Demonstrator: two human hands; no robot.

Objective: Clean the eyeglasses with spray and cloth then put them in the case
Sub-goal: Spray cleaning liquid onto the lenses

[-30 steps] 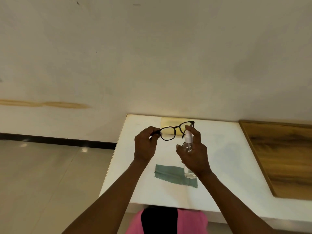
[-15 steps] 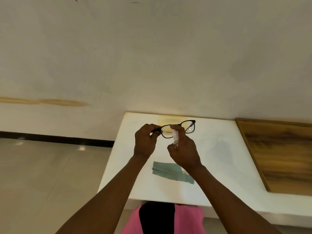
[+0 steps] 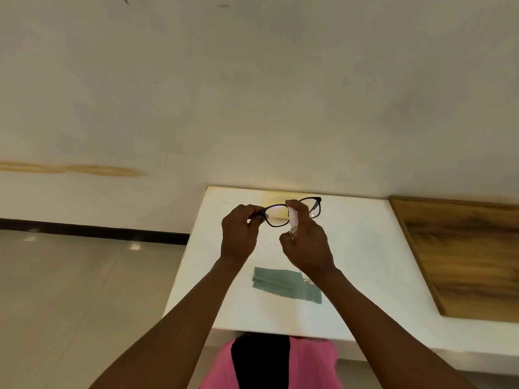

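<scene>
L hand [image 3: 238, 234] grip pinches eyeglasses [image 3: 292, 211]; R hand [image 3: 307, 245] grip wraps spray bottle [image 3: 293, 220], above cloth [image 3: 283, 284].

1. I see the cloth [image 3: 286, 284] lying on the table [image 3: 365, 262], nearer me than both hands.
2. The left hand [image 3: 238, 234] is left of the right hand [image 3: 307, 245], eyeglasses [image 3: 292, 213] between them, above the table.
</scene>
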